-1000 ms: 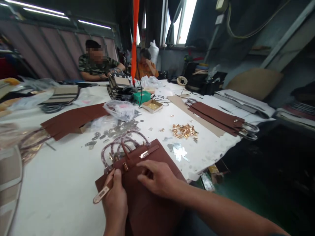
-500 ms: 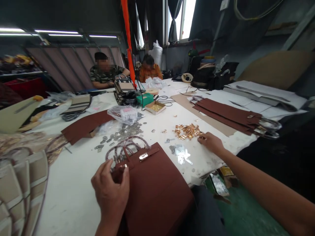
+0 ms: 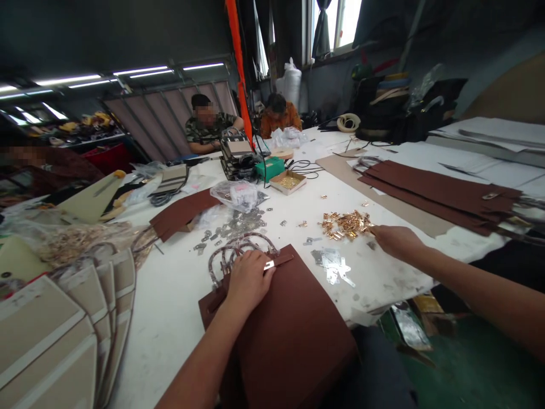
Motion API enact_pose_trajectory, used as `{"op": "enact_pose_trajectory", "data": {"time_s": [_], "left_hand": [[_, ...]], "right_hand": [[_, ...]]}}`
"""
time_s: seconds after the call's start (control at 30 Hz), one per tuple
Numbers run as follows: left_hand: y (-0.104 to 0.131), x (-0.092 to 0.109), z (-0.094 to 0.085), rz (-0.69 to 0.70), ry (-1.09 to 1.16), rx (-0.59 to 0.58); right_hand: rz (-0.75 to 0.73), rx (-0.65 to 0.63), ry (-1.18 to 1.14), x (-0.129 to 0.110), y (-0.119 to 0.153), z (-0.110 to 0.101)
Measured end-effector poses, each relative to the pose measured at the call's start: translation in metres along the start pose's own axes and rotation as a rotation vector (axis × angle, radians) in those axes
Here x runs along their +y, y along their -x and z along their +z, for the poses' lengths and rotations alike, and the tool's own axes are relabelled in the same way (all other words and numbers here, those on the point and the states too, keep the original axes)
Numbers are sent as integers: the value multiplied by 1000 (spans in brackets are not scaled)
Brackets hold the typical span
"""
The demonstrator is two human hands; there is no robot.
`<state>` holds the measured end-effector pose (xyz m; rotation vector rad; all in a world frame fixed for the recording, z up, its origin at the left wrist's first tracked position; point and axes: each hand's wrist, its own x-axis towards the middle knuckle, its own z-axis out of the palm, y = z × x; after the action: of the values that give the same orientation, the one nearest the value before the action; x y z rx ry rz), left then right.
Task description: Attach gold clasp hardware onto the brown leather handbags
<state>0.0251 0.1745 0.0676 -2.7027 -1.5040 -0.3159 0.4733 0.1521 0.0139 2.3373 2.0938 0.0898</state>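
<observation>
My left hand (image 3: 249,278) is now flat on top of the brown bag (image 3: 281,335) by its metal clasp (image 3: 269,264), no longer pinching the strap end at the bag's corner. My right hand (image 3: 394,240) has left the bag and now reaches the gold fittings pile (image 3: 344,222).

Both forearms are bare and sleeveless in view, and the left hand (image 3: 249,279) and right hand (image 3: 394,240) carry no gloves, rings or watch.

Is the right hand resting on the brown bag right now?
No, the right hand reaches to the pile of gold clasps; only the left hand rests on the brown bag.
</observation>
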Motion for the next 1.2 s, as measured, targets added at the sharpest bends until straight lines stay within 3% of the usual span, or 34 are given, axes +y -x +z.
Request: {"op": "enact_pose_trajectory", "data": {"time_s": [0.1, 0.2, 0.27, 0.33, 0.4, 0.47, 0.57, 0.7, 0.9, 1.0, 1.1, 1.2], "left_hand": [[-5, -1, -3, 8, 54, 2], [-13, 2, -7, -33, 185, -22], [-21, 5, -9, -97, 347, -48], [-29, 10, -11, -113, 523, -80], [-37, 14, -11, -72, 659, -114], [-41, 16, -9, -26, 732, -129], [-41, 13, -1, -71, 744, -52], [-33, 2, 15, -139, 531, 19], [-30, -1, 25, -115, 345, 27], [-28, 1, 19, -162, 394, 52], [-22, -1, 4, -324, 583, 71], [-15, -6, -18, -419, 844, -87]], "right_hand": [[22, 72, -11, -20, 10, -10], [-3, 240, -369, -79, 34, -18], [-184, 191, -776, -136, 51, -20], [-335, 122, -1005, -192, 61, -19], [-366, 65, -1157, -237, 60, -18], [-309, 50, -1249, -264, 50, -16], [-190, 37, -1285, -270, 31, -13], [-63, 41, -1241, -248, 16, -7], [-58, 123, -1155, -235, 7, -10], [10, 112, -1310, -239, 6, -25], [-17, 80, -1505, -237, 13, -50], [-139, 44, -1594, -229, 28, -75]]}}
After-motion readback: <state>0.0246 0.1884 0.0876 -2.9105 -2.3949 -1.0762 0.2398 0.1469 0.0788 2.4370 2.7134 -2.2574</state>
